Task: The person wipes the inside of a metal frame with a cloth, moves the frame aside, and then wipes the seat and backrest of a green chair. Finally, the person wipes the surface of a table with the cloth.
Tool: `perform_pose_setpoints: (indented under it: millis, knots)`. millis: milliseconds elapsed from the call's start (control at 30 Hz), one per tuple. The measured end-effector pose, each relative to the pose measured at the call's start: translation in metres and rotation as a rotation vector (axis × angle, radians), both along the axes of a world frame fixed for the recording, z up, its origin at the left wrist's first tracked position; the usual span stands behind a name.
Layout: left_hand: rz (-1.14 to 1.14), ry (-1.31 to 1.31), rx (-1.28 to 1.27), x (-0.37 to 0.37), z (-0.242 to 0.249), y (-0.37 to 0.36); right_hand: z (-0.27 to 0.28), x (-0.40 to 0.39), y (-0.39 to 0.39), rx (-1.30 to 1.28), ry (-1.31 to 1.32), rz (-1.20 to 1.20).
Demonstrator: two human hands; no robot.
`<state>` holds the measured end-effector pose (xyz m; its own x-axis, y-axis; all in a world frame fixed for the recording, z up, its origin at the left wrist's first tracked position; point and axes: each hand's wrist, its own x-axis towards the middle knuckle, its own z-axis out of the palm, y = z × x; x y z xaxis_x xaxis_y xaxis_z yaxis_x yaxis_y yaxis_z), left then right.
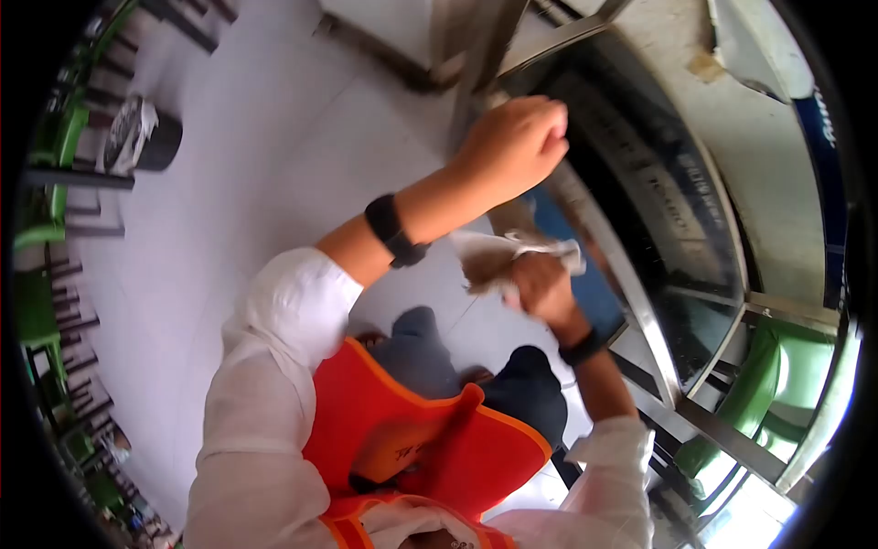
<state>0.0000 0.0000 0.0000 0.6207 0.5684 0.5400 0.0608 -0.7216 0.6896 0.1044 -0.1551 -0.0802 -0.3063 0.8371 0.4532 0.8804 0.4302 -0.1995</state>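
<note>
My left hand [519, 142], with a dark band on its wrist, is curled into a fist near the upper part of a metal-framed cabinet. Whatever its fingers hold, if anything, is hidden. Lower and to the right, my right hand [546, 285] grips a crumpled, whitish-brown cloth [489, 263], blurred by motion. The cloth's loose end hangs out to the left of the fingers. Beside both hands is the cabinet's dark glass panel [654, 178], which bears pale lettering. A blue surface [572, 233] shows behind the right hand.
A metal frame rail [651, 352] borders the glass on my right. Green chairs [777, 375] stand beyond it. At the far left are a dark bin [157, 139] with a white liner and several green seats. Pale floor tiles [247, 128] lie between.
</note>
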Motion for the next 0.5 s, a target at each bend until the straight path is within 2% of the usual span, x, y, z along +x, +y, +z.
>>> perform_pose_setpoints:
  millis: [33, 67, 100, 133, 167, 233, 300, 333, 433, 467, 500]
  knots:
    - [0.005, -0.098, 0.056, 0.007, 0.006, -0.003, 0.002, -0.003, -0.01, -0.038, 0.019, 0.025]
    - [0.018, -0.158, 0.107, 0.015, 0.011, -0.003, -0.019, 0.017, -0.013, -0.288, -0.008, -0.106]
    - [0.049, -0.196, 0.15, -0.009, -0.024, 0.005, -0.071, 0.018, -0.005, -0.512, -0.105, -0.249]
    - [0.069, -0.172, 0.157, -0.018, -0.026, 0.002, -0.08, 0.029, -0.009, -0.494, -0.046, -0.335]
    - [0.078, -0.139, 0.196, -0.027, -0.028, 0.006, -0.093, 0.038, -0.004, -0.446, 0.029, -0.427]
    - [0.122, -0.115, 0.23, -0.041, -0.038, 0.004, -0.112, 0.055, -0.012, -0.286, 0.344, -0.621]
    - [0.073, -0.112, 0.365, -0.048, -0.048, 0.003, -0.108, 0.066, -0.007, 0.145, 0.617, -0.634]
    - [0.02, -0.144, 0.397, -0.051, -0.059, 0.001, -0.103, 0.069, -0.01, 0.243, 0.696, -0.66]
    - [-0.125, 0.062, 0.356, -0.059, -0.104, -0.009, -0.098, 0.083, -0.038, 0.337, 0.852, -0.786]
    - [-0.132, 0.055, 0.347, -0.059, -0.119, -0.011, -0.101, 0.087, -0.051, 0.341, 0.883, -0.833]
    - [-0.126, 0.205, 0.247, -0.058, -0.133, -0.012, -0.104, 0.093, -0.066, 0.338, 0.901, -0.882]
